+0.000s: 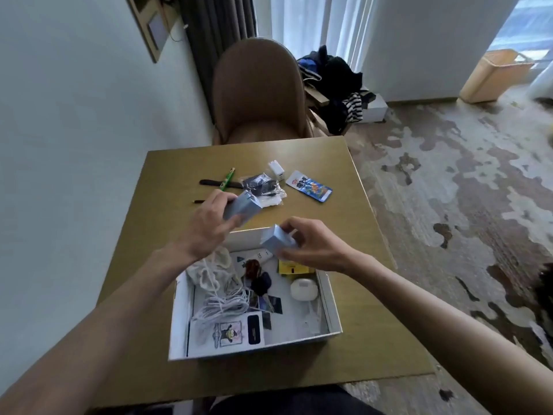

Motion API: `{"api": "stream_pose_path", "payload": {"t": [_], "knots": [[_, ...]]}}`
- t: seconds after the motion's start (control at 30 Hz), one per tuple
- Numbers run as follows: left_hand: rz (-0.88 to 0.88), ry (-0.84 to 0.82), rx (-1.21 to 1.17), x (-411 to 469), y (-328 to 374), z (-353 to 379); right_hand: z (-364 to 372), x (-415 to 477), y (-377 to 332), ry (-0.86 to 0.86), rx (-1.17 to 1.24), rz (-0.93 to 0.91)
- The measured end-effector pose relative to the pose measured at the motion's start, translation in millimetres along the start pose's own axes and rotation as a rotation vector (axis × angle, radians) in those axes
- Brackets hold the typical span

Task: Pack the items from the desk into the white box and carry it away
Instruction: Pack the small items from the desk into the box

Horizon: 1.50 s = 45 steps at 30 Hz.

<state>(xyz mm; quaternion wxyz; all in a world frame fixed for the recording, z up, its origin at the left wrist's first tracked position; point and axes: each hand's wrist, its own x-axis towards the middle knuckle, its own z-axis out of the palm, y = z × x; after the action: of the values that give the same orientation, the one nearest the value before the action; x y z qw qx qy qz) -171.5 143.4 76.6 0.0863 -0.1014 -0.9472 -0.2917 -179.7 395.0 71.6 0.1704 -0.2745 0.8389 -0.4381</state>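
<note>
The open white box (330,301) sits on the near half of the wooden desk (167,175). Inside lie a coiled white cable (221,307), a white mesh pouch (209,269), a white earbud case (303,289), a yellow packet (294,268), cards and a dark trinket. My left hand (206,226) grips a pale blue carton (242,206) above the box's far edge. My right hand (314,245) holds a second pale blue carton (276,241) over the box's far right part.
Farther back on the desk lie a green pen (228,178), a black strap (209,183), a bagged black item (263,185), a white charger (276,168) and a blue snack packet (309,186). Behind the desk stands a brown chair (258,91); clothes are piled to its right.
</note>
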Motion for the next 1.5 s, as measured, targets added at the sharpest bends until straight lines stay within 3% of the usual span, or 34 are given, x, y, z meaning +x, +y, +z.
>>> {"api": "stream_pose_path", "payload": {"t": [0.23, 0.37, 0.53, 0.77, 0.83, 0.93, 1.0, 1.07, 1.13, 1.27, 1.5], "knots": [[-0.08, -0.156, 0.106, -99, 43, 9, 44, -45, -3, -0.476, -0.402, -0.029], [-0.106, -0.194, 0.131, -121, 42, 22, 73, -53, 6, -0.525, -0.585, 0.0], [-0.125, -0.239, 0.115, -131, 29, 26, 90, -53, 14, -0.481, -0.516, 0.102], [-0.064, -0.256, 0.112, -129, 12, 29, 78, -51, 6, -0.613, -0.247, 0.309], [-0.03, -0.297, 0.119, -126, 10, 32, 76, -53, 0, -0.517, -0.224, 0.354], [0.036, -0.328, 0.11, -118, 9, 44, 72, -61, -8, -0.057, -0.274, 0.332], [0.084, -0.351, 0.082, -114, 12, 57, 64, -72, -9, 0.165, -0.483, 0.266], [0.15, -0.394, 0.063, -111, 18, 72, 55, -85, -7, 0.272, -0.7, 0.241], [0.228, -0.41, 0.074, -108, 27, 83, 49, -97, -4, 0.337, -0.767, 0.311], [0.336, -0.383, 0.116, -101, 43, 99, 49, -108, 11, 0.389, -0.602, 0.412], [0.263, -0.503, 0.097, -96, 54, 118, 32, -87, 41, 0.35, -0.35, 0.364]]}}
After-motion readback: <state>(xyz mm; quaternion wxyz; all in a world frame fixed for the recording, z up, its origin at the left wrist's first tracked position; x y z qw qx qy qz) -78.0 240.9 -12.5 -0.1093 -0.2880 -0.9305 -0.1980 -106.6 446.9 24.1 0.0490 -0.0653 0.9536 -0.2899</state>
